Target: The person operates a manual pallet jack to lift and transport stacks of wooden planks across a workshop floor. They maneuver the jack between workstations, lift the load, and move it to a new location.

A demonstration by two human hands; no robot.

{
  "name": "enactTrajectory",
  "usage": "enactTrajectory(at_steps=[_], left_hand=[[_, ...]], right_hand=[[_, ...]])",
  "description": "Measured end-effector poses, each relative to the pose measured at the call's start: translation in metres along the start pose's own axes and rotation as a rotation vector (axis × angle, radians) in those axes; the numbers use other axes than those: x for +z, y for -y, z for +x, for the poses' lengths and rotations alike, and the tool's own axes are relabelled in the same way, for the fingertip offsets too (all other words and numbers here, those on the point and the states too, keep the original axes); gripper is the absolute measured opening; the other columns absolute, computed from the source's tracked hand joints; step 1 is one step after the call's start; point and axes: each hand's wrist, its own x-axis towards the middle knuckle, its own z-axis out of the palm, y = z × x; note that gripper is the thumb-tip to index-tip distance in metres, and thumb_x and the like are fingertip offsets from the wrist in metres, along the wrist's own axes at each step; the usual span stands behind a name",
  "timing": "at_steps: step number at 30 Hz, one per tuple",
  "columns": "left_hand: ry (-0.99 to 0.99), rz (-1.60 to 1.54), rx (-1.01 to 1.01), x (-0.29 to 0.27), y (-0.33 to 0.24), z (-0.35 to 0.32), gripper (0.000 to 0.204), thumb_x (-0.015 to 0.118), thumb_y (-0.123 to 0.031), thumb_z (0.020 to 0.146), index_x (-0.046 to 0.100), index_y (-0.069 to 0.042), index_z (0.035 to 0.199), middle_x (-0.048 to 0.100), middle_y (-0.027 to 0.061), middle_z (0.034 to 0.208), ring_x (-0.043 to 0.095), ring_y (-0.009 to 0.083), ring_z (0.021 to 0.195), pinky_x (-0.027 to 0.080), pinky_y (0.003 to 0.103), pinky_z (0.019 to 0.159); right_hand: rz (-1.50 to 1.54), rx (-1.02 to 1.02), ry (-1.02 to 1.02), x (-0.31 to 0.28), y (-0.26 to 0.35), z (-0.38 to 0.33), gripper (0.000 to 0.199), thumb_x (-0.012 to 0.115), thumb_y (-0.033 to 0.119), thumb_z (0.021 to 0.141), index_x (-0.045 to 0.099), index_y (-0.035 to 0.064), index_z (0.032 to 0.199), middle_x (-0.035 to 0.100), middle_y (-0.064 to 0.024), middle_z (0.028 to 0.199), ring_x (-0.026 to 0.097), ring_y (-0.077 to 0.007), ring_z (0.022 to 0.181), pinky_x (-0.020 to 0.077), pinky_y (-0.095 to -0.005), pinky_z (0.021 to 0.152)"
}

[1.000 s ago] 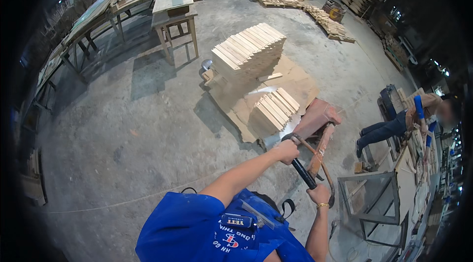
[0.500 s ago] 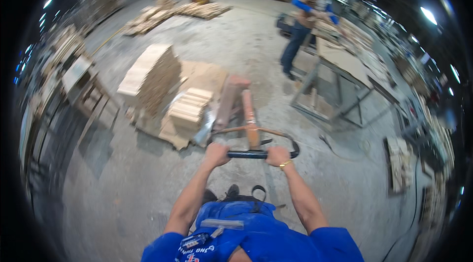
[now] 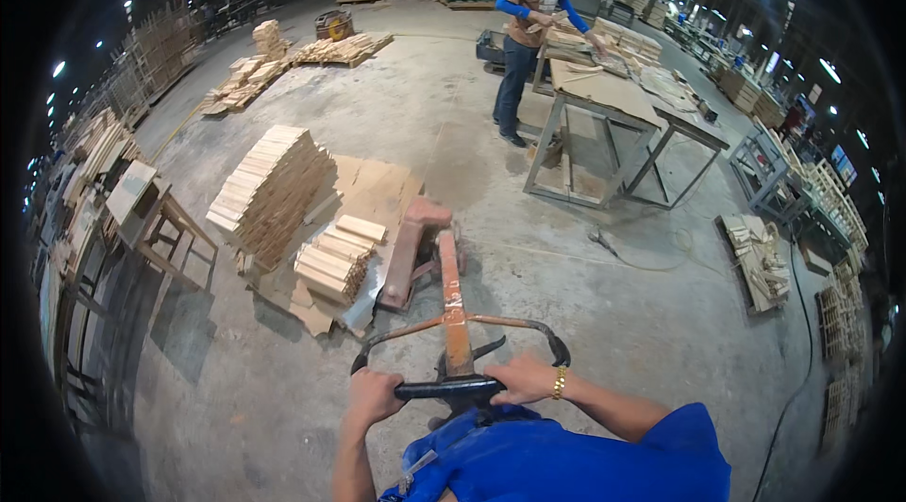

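"Orange pallet jack [image 3: 456, 315]: what's the step?"

"Steering it, I'd judge: left hand [image 3: 376, 396] and right hand [image 3: 524, 378] both grip the smooth black crossbar [image 3: 444, 390]. The next move calls for an even, two-handed hold."

"And where is it?"

"Just ahead of the blue shirt [image 3: 585, 455], its straight shaft [image 3: 451, 285] chipped, near ribbed stacks of pale slats [image 3: 276, 183] on creased cardboard [image 3: 373, 183]."

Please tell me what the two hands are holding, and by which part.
A pallet jack, by its black grip bar: left hand at the left end, right hand at the right.
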Motion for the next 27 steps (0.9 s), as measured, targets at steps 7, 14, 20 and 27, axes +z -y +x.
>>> enactTrajectory(at_steps=[7, 14, 20, 27], left_hand=[[-0.759, -0.124, 0.193, -0.116, 0.009, 0.023, 0.022, 0.07, -0.015, 0.051, 0.054, -0.007, 0.064, 0.05, 0.0086, 0.062, 0.051, 0.0241, 0.062, 0.04, 0.034, 0.058], [-1.305, -0.385, -0.283, -0.061, 0.098, 0.144, 0.013, 0.048, -0.016, 0.088, 0.047, -0.003, 0.085, 0.043, 0.0041, 0.07, 0.044, 0.0137, 0.065, 0.037, 0.028, 0.061], [-1.49, -0.256, -0.224, -0.077, 0.188, 0.161, 0.04, 0.048, -0.027, 0.087, 0.041, -0.002, 0.117, 0.048, 0.0091, 0.099, 0.048, 0.0179, 0.087, 0.039, 0.032, 0.078], [-1.642, -1.114, -0.668, -0.106, 0.002, 0.226, 0.01, 0.054, -0.012, 0.079, 0.054, -0.006, 0.071, 0.045, -0.0019, 0.057, 0.043, 0.0033, 0.054, 0.03, 0.018, 0.046]], right_hand=[[0.145, -0.319, -0.117, -0.15, -0.001, -0.036, 0.054, 0.066, 0.021, 0.065, 0.044, 0.014, 0.114, 0.056, -0.0161, 0.074, 0.055, -0.0347, 0.068, 0.0408, -0.0418, 0.06], [0.337, -0.395, -0.743, -0.209, -0.049, -0.023, 0.043, 0.071, 0.021, 0.067, 0.055, 0.0088, 0.105, 0.057, -0.0054, 0.068, 0.055, -0.0192, 0.058, 0.0429, -0.0277, 0.056], [0.697, -0.305, -1.013, -0.166, -0.056, 0.097, 0.056, 0.053, 0.051, 0.077, 0.053, 0.0015, 0.102, 0.057, -0.0066, 0.082, 0.055, -0.0137, 0.072, 0.0439, -0.026, 0.063], [0.495, -0.152, -1.404, -0.135, -0.297, 0.062, 0.014, 0.044, 0.016, 0.087, 0.046, 0.0016, 0.087, 0.045, -0.0037, 0.076, 0.044, -0.0129, 0.061, 0.0352, -0.0213, 0.054]])
